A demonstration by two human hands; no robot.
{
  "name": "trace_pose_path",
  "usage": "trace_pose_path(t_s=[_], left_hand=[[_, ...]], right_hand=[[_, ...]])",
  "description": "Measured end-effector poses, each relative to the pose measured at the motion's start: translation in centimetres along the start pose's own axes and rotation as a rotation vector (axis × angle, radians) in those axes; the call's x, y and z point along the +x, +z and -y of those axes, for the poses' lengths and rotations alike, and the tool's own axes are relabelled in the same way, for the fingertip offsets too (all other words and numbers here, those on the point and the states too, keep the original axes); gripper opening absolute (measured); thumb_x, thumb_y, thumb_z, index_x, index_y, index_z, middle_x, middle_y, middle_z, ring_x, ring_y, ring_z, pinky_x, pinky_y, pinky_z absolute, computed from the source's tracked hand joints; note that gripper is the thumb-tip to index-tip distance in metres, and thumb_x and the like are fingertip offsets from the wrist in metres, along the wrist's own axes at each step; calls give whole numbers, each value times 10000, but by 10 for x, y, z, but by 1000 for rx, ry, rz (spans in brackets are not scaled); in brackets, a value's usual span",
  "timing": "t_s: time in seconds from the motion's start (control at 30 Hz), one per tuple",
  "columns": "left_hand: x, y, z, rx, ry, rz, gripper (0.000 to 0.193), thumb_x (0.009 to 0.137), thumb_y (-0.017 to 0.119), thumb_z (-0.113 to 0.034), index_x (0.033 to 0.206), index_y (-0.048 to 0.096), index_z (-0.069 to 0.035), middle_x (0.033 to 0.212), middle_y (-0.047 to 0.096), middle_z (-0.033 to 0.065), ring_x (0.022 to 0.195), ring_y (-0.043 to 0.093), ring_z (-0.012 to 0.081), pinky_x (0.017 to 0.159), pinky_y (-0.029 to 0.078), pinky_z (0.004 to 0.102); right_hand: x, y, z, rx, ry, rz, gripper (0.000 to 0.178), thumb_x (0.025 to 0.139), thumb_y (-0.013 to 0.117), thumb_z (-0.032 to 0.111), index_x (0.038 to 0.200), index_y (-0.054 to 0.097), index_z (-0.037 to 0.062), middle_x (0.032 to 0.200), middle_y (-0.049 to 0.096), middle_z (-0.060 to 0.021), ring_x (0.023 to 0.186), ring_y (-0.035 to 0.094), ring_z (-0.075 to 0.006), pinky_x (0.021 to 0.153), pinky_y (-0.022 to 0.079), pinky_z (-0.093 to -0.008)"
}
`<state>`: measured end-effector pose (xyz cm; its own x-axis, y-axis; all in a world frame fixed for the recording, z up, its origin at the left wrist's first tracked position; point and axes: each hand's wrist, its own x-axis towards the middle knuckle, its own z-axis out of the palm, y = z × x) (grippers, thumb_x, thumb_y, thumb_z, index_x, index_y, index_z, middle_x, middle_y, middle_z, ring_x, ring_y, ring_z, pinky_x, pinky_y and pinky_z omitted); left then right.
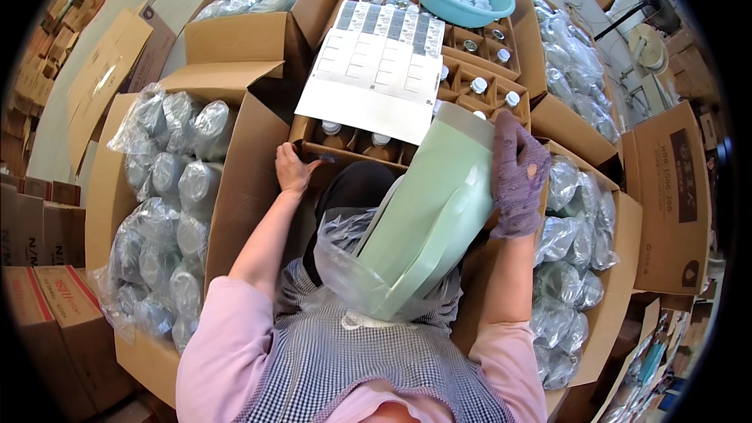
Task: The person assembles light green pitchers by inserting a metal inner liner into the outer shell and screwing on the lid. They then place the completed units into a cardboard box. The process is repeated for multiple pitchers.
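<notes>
Where the green jug (pixel 439 180) is bare, gloved right fingers (pixel 507 135) clasp its side; left fingers (pixel 285 155) spread, seemingly empty, left of it; its base and flanking pieces (pixel 196 188) remain bagged.

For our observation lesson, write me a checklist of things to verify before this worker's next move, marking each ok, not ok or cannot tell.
1. Right hand gloved and touching the green jug: ok, against its upper side.
2. Right-hand grip firm: cannot tell from this view.
3. Left hand supporting the jug too: not ok, it is at the edge of the bottle carton.
4. Jug clear of the plastic bag: not ok, its lower end is inside.
5. Printed sheet off the bottles: not ok, it lies over some.
6. Blue basin away from both hands: ok.
</notes>
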<state>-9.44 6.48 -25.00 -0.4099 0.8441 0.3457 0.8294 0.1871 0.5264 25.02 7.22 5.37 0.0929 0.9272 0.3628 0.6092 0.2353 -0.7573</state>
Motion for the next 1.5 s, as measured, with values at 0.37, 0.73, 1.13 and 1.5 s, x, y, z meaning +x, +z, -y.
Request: trace_pose_path(t_s=[0.37, 0.73, 1.13, 1.5], left_hand=[[127, -35, -196, -549, 427, 181, 75, 894, 665, -50, 927, 628, 6, 911, 644, 131, 809, 642, 257, 706, 510, 327], [264, 179, -231, 108, 462, 579, 409, 861, 712, -337, 1156, 620, -70, 1252, 581, 118, 1205, 521, 300, 1024, 318, 640], [253, 150, -214, -638, 399, 537, 199, 726, 788, -23, 886, 674, -57, 840, 657, 54, 816, 611, 189, 713, 496, 336], [222, 140, -217, -480, 662, 6, 163, 724, 782, -101, 877, 723, -100, 913, 679, 37, 904, 620, 227, 863, 423, 341]], right_hand=[[17, 17, -12, 25, -267, 110, 110, 924, 596, 119, 956, 663, 38, 681, 570, -135, 594, 550, -294, 567, 424, -384], [83, -19, -38, 864, 156, 597, 441, 981, 500, 284, 1220, 607, -71, 1093, 700, -150, 1039, 661, -217, 946, 490, -335], [197, 190, -234, 556, 58, 347, 565, 762, 780, 120, 1283, 579, 30, 1174, 653, -95, 1075, 614, -187, 951, 491, -316], [179, 206, -223, 453, 219, 163, 207, 815, 729, 123, 989, 700, 17, 875, 704, -40, 774, 611, -112, 732, 509, -277]])
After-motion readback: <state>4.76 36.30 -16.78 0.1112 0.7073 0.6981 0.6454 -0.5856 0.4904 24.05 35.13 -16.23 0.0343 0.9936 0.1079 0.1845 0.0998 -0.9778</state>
